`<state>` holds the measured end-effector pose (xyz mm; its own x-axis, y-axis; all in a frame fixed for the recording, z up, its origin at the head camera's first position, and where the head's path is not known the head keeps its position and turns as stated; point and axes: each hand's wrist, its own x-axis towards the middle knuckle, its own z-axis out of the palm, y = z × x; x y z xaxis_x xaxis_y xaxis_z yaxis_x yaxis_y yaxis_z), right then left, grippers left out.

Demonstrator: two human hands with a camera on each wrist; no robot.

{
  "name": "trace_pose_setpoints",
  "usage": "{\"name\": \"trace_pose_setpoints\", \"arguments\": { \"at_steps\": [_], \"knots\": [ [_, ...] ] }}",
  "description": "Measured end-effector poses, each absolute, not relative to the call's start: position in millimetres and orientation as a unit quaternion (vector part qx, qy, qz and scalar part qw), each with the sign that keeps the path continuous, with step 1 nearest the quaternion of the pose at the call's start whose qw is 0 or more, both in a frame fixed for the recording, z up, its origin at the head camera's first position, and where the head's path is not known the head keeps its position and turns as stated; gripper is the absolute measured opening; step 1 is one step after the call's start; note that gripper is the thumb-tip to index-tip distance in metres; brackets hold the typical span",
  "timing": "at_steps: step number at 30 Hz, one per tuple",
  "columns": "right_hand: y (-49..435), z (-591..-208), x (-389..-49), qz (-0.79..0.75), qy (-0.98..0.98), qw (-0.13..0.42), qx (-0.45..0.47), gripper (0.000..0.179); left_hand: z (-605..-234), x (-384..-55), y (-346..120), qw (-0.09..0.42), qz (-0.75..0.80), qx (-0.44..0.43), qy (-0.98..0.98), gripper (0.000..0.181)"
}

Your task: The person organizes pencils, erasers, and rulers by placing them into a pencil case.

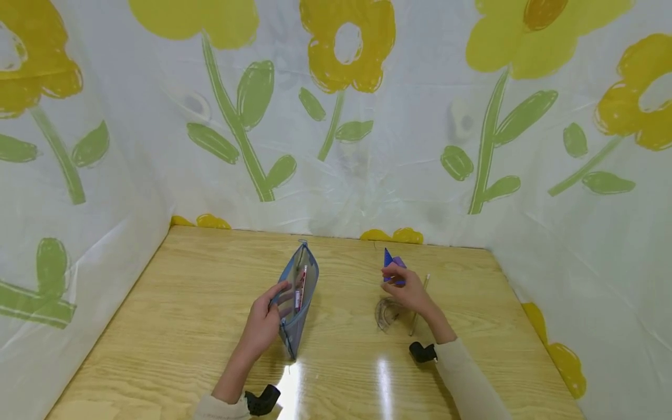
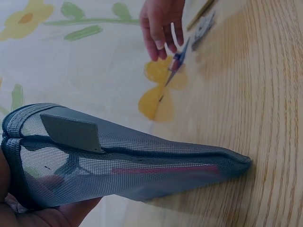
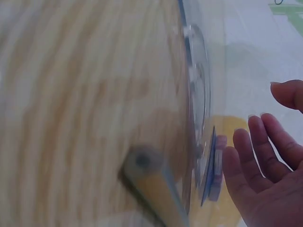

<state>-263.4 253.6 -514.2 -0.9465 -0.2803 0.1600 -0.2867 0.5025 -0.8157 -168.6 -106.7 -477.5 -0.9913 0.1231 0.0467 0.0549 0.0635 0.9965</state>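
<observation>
My left hand [image 1: 262, 321] grips the blue-grey mesh pencil pouch [image 1: 298, 333] by its near side, and the pouch stands on edge with its mouth open. Inside lie a red pencil [image 1: 303, 283] and a small white-and-red piece [image 1: 297, 299]. Over to the right, my right hand [image 1: 415, 291] hovers at a blue set square [image 1: 387, 258] and a small purple block [image 1: 400, 262]. In the right wrist view its fingers [image 3: 265, 165] are spread apart and hold nothing, close beside the purple block [image 3: 218, 170], which lies on the set square [image 3: 208, 175].
A clear protractor [image 1: 384, 315] lies below my right hand, partly covered by it. Just right of that is a wooden pencil [image 1: 427, 281]. The wooden table [image 1: 210, 280] meets a flower-printed cloth [image 1: 336, 198] at the back and sides.
</observation>
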Motion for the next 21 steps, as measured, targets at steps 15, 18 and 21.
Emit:
{"name": "trace_pose_setpoints", "arguments": {
  "at_steps": [15,18,21],
  "knots": [
    [272,-508,-264,0.449,-0.885,-0.011,0.126,0.041,-479,-172,-106,0.023,0.689,0.064,0.722,0.054],
    [277,-514,-270,0.444,-0.888,-0.007,0.119,0.040,-479,-172,-105,0.022,0.688,0.063,0.723,0.054],
    [279,-515,-274,0.436,-0.893,-0.009,0.111,0.040,-480,-172,-104,0.018,0.688,0.066,0.722,0.055]
  ]
}}
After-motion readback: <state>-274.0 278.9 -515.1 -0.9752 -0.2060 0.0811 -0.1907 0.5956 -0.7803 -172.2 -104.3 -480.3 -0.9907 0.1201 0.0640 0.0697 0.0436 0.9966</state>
